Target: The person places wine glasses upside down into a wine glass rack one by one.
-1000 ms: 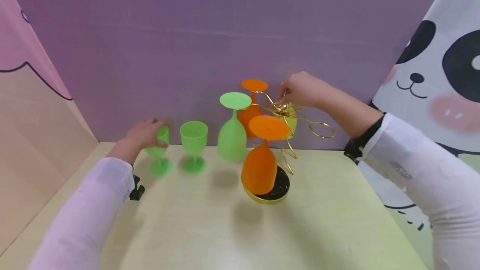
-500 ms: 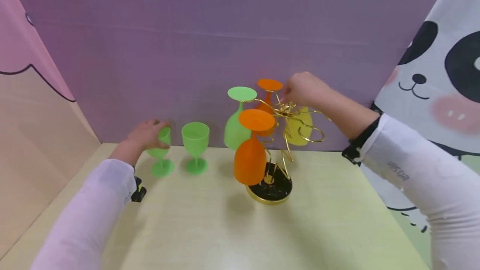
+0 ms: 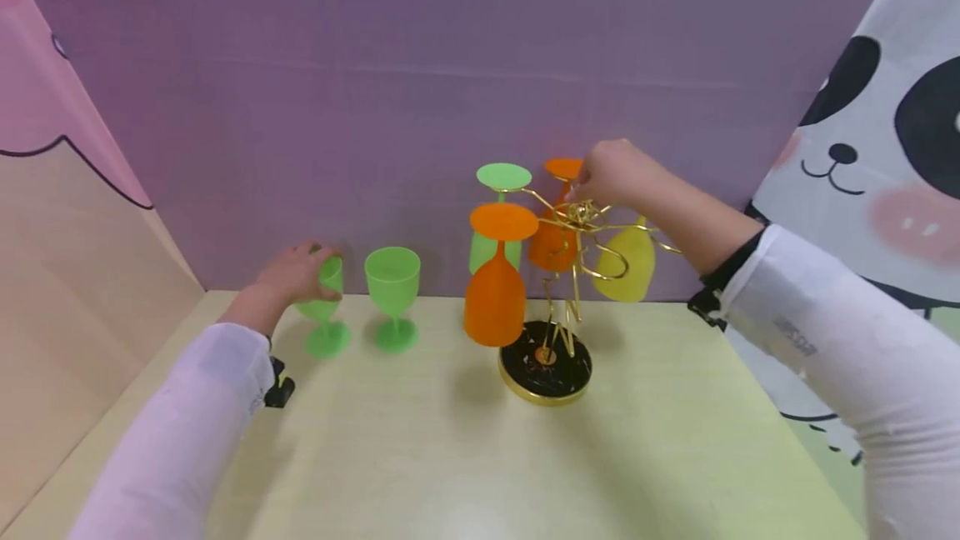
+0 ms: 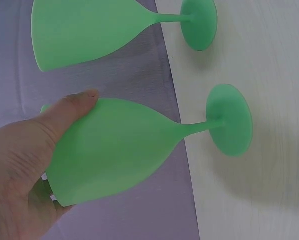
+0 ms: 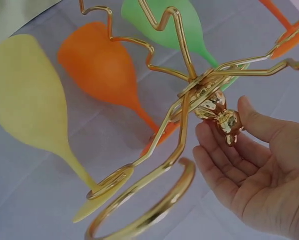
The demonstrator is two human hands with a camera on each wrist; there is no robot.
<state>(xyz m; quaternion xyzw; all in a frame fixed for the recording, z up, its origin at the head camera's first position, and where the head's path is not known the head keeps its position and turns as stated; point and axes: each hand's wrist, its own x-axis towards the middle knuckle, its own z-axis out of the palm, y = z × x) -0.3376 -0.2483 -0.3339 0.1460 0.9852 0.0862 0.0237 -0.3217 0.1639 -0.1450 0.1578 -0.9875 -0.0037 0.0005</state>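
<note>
Your pale table (image 3: 450, 465) fills the near part of the scene, its surface smooth, with soft shadows below the goblets. A purple cloth (image 3: 450, 40) stands upright along the far edge, with faint creases running across it. On the left you have a peach and pink sheet (image 3: 75, 223); on the right, a white sheet with a panda face (image 3: 918, 207).

Your left hand (image 3: 297, 275) is curled round the bowl of the leftmost green goblet (image 4: 114, 150), thumb on one side and fingers on the other, near the rim. That goblet stands upright with its foot on the table, toward the far left. Just to its right, untouched, stands a second green goblet (image 3: 393, 280), also upright.

Your right hand (image 3: 618, 173) is at the top of the gold rack (image 3: 546, 392), with the thumb and bent fingers closed about its gold knob (image 5: 229, 122). The rack stands right of centre on a round black base with a gold rim. Four goblets hang upside down by their feet from its wire arms: an orange one (image 3: 495, 302) at the near left, a green one (image 3: 504, 177) behind it, another orange one (image 3: 552, 245) at the far side, and a yellow one (image 3: 632, 265) on the right. Your two hands are well apart.
</note>
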